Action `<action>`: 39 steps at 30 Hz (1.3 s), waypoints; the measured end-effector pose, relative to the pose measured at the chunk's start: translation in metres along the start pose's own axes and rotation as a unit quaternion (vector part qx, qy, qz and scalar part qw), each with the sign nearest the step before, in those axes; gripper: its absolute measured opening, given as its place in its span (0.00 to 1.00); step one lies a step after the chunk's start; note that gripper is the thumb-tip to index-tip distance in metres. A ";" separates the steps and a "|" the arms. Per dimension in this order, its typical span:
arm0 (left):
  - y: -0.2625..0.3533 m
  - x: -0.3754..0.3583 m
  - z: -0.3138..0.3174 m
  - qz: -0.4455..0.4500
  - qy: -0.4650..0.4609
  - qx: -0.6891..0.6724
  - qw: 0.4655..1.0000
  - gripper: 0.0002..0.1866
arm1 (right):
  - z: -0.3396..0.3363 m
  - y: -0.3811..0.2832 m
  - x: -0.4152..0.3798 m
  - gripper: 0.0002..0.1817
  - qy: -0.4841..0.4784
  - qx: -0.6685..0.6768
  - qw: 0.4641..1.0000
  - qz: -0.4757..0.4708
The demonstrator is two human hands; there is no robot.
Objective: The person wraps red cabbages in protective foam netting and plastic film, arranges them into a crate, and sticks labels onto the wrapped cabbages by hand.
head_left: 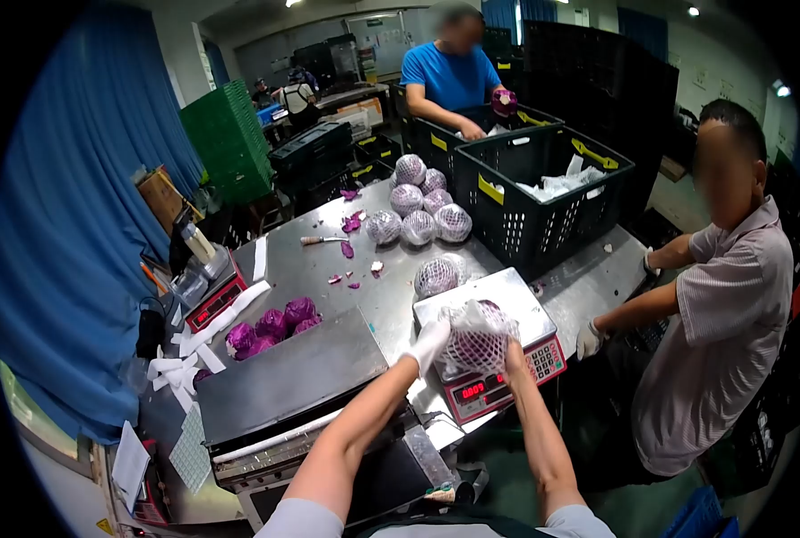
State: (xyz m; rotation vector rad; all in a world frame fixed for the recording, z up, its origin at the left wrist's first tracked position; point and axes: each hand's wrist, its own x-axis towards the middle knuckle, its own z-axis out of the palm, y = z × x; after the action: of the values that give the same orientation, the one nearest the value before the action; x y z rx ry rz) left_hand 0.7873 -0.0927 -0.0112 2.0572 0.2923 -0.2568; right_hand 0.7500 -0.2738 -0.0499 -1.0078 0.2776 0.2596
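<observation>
A red cabbage in a white foam net is held between my two hands over the front of a digital scale. My left hand, in a white glove, closes on the left side of the netted cabbage. On its right side my right hand grips it, fingers partly hidden behind the net. The scale's red display is lit. Just beyond the platform, another netted cabbage rests on the metal table.
Several netted cabbages sit farther back beside a black crate. Bare purple cabbages lie left, behind a dark-topped machine. A knife lies among leaf scraps. One person stands right, another behind the crates.
</observation>
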 end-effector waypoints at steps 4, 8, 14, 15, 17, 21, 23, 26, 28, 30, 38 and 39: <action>-0.016 -0.047 -0.011 0.205 0.055 0.031 0.977 0.35 | 0.014 -0.001 -0.059 0.30 -0.056 0.084 0.990 -0.099; -0.006 -0.186 -0.088 0.392 0.027 -0.221 0.892 0.26 | 0.049 -0.001 -0.133 0.31 -0.304 0.058 0.923 -0.228; -0.080 -0.317 -0.119 0.146 -0.117 -0.712 0.676 0.34 | 0.151 0.042 -0.212 0.34 -0.438 -0.323 0.772 -0.329; -0.098 -0.331 -0.127 0.156 -0.112 -0.706 0.681 0.35 | 0.164 0.051 -0.216 0.33 -0.440 -0.357 0.742 -0.358; -0.128 -0.352 -0.141 0.182 -0.101 -0.698 0.685 0.35 | 0.188 0.049 -0.236 0.28 -0.424 -0.321 0.738 -0.416; -0.159 -0.377 -0.162 0.211 -0.067 -0.690 0.689 0.35 | 0.213 0.060 -0.265 0.18 -0.582 -0.304 0.700 -0.282; -0.172 -0.387 -0.173 0.201 -0.044 -0.690 0.694 0.34 | 0.236 0.049 -0.272 0.12 -0.713 -0.422 0.558 0.035; -0.185 -0.395 -0.183 0.191 -0.012 -0.692 0.696 0.33 | 0.261 0.065 -0.285 0.13 -0.787 -0.332 0.514 -0.078; -0.192 -0.395 -0.184 0.178 0.004 -0.698 0.694 0.32 | 0.278 0.088 -0.288 0.16 -0.772 -0.235 0.571 -0.152; -0.197 -0.392 -0.185 0.164 0.023 -0.701 0.694 0.32 | 0.292 0.086 -0.292 0.16 -0.660 -0.197 0.724 -0.029; -0.212 -0.373 -0.195 0.124 0.072 -0.705 0.695 0.29 | 0.279 0.112 -0.239 0.15 -0.318 -0.099 0.885 0.326; -0.212 -0.371 -0.197 0.121 0.079 -0.704 0.695 0.29 | 0.275 0.111 -0.240 0.15 -0.305 -0.120 0.880 0.344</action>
State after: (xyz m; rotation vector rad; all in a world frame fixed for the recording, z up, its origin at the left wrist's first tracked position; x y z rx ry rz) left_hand 0.3809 0.1427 0.0192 0.5333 0.1936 0.2840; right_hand 0.5177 -0.0028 0.0842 -0.9862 0.0097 1.2631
